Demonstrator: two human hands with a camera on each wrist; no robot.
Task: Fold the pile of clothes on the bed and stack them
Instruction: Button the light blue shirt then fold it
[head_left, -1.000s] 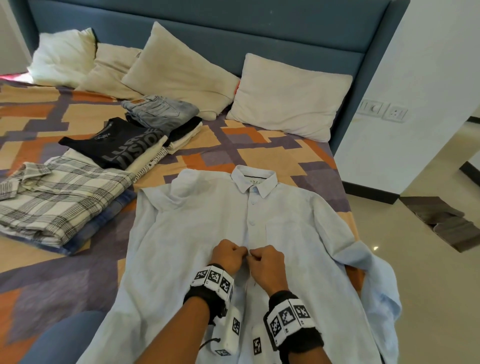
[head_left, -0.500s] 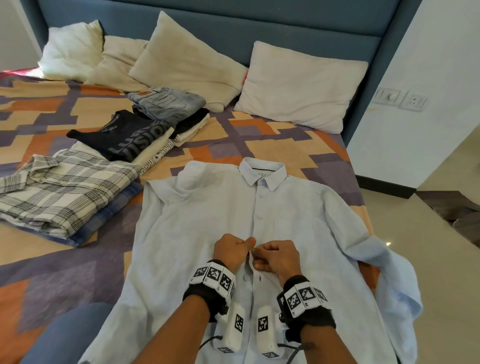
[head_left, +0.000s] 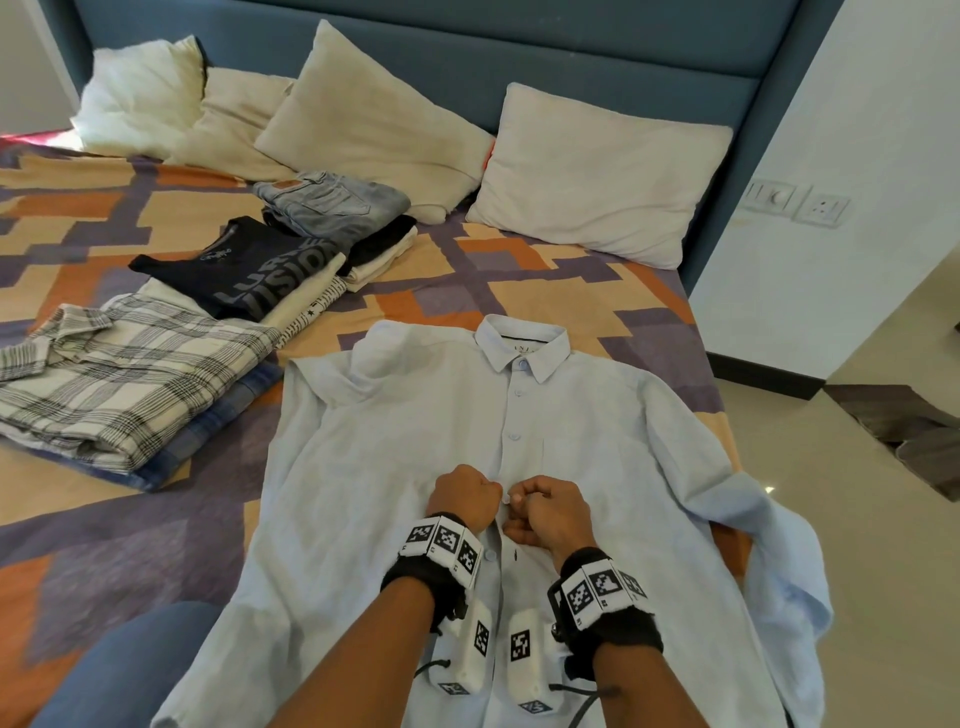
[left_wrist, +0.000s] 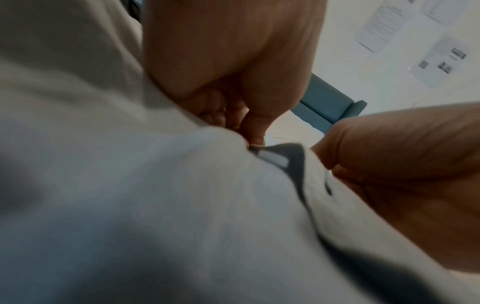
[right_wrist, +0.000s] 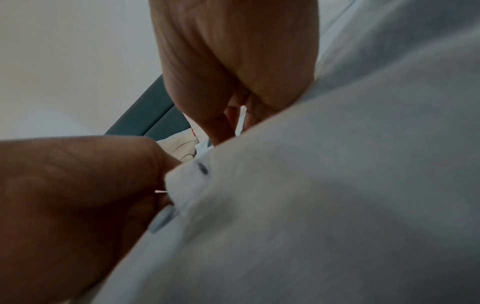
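- The left hand (head_left: 464, 498) is curled into a fist on the front of the light blue shirt (head_left: 395, 467), its fingertips pinching the edge of the button placket.
- The right hand (head_left: 549, 509) is curled the same way just beside it, pinching the opposite edge of the placket; the 2 hands nearly touch at the middle of the shirt.
- In the left wrist view the left hand (left_wrist: 233, 67) pinches the cloth by a buttonhole, with the right hand (left_wrist: 405, 164) close at the side.
- In the right wrist view a button (right_wrist: 163, 219) sits on the cloth edge by the left hand's fingers (right_wrist: 78, 185); whether it is through its hole cannot be told.
- The shirt lies face up and spread flat at the near right part of the bed (head_left: 519, 270), collar toward the headboard, 1 sleeve hanging over the bed's right edge.
- To the left of the shirt lies a folded plaid shirt (head_left: 124, 379) on top of a blue garment.
- Beyond it sit a folded black T-shirt (head_left: 244, 270) with grey lettering and folded jeans (head_left: 332, 202), each on other folded pieces.
- 4 pillows (head_left: 597, 171) lean against the blue headboard (head_left: 519, 47).
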